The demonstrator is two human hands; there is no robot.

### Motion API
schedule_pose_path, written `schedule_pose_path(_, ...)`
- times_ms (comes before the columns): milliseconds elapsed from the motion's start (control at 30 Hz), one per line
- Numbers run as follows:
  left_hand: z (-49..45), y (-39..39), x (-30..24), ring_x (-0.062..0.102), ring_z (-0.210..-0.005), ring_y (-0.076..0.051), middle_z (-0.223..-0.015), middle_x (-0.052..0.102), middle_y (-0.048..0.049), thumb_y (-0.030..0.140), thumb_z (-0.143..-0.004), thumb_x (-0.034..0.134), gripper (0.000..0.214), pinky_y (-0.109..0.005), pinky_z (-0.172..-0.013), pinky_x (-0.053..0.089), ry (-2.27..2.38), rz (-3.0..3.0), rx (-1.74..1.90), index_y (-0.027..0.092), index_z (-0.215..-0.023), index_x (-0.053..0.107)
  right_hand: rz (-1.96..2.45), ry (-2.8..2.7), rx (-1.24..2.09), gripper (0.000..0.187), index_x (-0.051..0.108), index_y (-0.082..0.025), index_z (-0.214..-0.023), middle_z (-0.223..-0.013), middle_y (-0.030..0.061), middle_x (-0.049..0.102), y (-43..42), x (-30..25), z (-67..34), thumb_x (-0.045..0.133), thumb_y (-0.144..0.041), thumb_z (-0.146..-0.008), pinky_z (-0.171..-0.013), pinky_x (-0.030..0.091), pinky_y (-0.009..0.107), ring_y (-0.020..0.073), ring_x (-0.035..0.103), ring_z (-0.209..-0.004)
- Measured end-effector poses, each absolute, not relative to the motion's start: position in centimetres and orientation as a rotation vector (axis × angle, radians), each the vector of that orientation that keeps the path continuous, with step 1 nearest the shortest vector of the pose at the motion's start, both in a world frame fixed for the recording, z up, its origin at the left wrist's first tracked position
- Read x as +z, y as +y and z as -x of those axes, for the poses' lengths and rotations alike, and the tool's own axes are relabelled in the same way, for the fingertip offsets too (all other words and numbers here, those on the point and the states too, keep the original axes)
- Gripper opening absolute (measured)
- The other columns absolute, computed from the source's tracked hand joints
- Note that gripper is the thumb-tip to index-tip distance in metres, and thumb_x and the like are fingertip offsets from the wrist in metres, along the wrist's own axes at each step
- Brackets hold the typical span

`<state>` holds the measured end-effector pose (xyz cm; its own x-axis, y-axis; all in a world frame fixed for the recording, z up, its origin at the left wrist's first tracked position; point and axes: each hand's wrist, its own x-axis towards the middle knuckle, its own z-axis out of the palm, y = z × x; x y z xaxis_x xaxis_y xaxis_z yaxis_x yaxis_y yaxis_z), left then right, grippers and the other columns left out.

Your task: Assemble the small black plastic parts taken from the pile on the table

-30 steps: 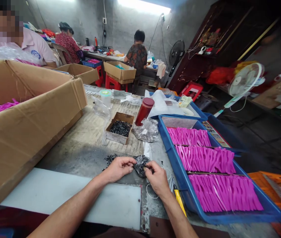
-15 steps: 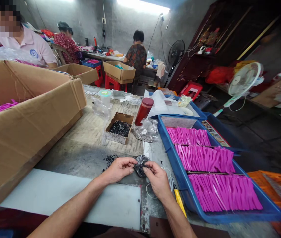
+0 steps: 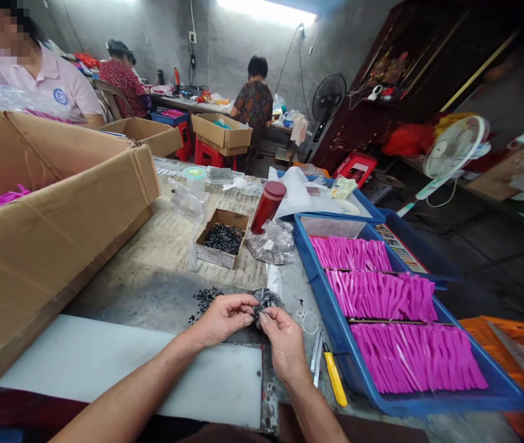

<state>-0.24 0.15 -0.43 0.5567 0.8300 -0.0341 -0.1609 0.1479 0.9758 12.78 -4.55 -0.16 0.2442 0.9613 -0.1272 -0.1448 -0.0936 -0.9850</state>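
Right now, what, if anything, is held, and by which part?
Left hand and right hand pinch something dark at the plastic bag; whether bag edge or loose piece, I can't tell.
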Motion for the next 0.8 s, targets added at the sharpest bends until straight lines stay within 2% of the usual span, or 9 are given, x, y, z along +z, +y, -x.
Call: schedule_pose_path(800,-0.1,-0.4,-0.2,0.052,-0.062,-0.012,-0.069,0.059,-0.003,0.023,-0.066,0.054,0.033,-0.022,-0.062,0.043,0.838,-1.476,0.868,0.01,-0.096,0.058,1.297,-0.808,1.093,0.014,0.056,-0.014,-0.064,-0.056,-0.0021,0.052,-4.7,-1.7,-12.4,0.056,-0.027,-0.065,-0.053,0.036,0.022,0.0099,0.042,-0.054)
